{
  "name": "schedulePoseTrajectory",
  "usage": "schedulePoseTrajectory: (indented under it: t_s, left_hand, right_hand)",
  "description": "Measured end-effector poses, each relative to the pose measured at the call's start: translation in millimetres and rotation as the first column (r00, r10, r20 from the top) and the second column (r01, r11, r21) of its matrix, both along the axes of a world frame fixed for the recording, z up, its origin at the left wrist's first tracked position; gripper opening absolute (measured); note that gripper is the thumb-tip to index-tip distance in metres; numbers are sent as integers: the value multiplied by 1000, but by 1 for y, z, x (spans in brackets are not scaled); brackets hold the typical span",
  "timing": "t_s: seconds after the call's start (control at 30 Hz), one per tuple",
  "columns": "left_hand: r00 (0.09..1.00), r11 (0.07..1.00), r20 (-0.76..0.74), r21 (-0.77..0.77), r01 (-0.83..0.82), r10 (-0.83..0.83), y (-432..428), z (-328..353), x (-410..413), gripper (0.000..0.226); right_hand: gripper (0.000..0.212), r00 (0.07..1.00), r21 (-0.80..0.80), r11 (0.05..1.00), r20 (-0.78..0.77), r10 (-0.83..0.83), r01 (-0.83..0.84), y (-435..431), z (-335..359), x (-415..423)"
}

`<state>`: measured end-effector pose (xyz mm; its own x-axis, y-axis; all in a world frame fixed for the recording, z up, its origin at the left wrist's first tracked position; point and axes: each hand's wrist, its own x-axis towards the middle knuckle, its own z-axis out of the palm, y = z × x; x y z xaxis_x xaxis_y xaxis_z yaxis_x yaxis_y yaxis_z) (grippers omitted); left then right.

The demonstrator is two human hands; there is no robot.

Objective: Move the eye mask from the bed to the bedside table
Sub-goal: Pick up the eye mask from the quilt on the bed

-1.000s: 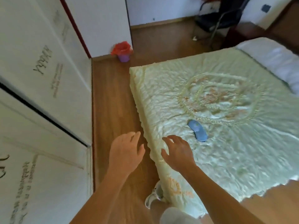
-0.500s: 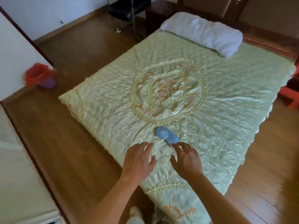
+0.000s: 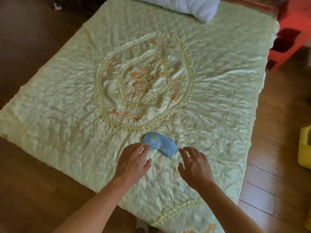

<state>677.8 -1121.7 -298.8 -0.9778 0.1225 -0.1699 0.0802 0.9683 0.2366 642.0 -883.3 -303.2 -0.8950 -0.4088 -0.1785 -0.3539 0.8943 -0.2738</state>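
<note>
Mask (image 3: 159, 144) lies flat on the bed (image 3: 67, 115) below the embroidered ring; left hand (image 3: 133, 163) brushes its near end, right hand (image 3: 196, 167) just beside, both spread and empty. Reaching step; pinching it up looks next

Eye mask (image 3: 159, 143) on bed (image 3: 67, 101), between both hands, pillow (image 3: 185, 5) beyond.

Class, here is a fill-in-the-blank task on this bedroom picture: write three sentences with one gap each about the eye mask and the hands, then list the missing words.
1. The eye mask is ____ in colour.
2. The mask lies on the pale green ____.
3. The fingertips of the ____ hand reach the mask's near edge, while the other hand is open beside it.

Missing words: blue; bedspread; left
</note>
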Motion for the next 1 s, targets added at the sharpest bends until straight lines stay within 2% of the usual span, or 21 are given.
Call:
schedulePoseTrajectory:
  t_s: [0.17,0.33,0.43,0.7,0.83,0.93,1.0]
  left_hand:
    - [995,996,51,-34,85,-84,-16,-80,-27,49]
    - [987,984,47,-85,155,-151,-17,-159,-57,62]
    - [984,979,37,-100,179,-176,-13,-193,-72,66]
    - [967,963,-38,-108,248,-253,-4,-233,-85,67]
    - [950,948,-61,-116,297,-305,-3,-238,-91,64]
    - [946,948,-106,-127,293,-307,0,-238,-96,53]
    - [945,952,-141,-125,280,-296,3,-236,-100,45]
  right_hand:
    - [69,999,9,1000,40,11,-11,-9,-75,-26]
    - [76,994,59,992,11,111,-111,-22,-155,-30]
    - [77,995,48,994,-8,103,-103,-31,-189,-31]
    - [67,1000,18,1000,22,13,-13,-46,-236,-28]
    - [54,996,6,1000,-93,16,-16,-50,-240,-30]
    - [42,981,-42,999,-196,3,-12,-47,-240,-39]
    - [34,984,-122,992,-171,-44,23,-45,-237,-49]
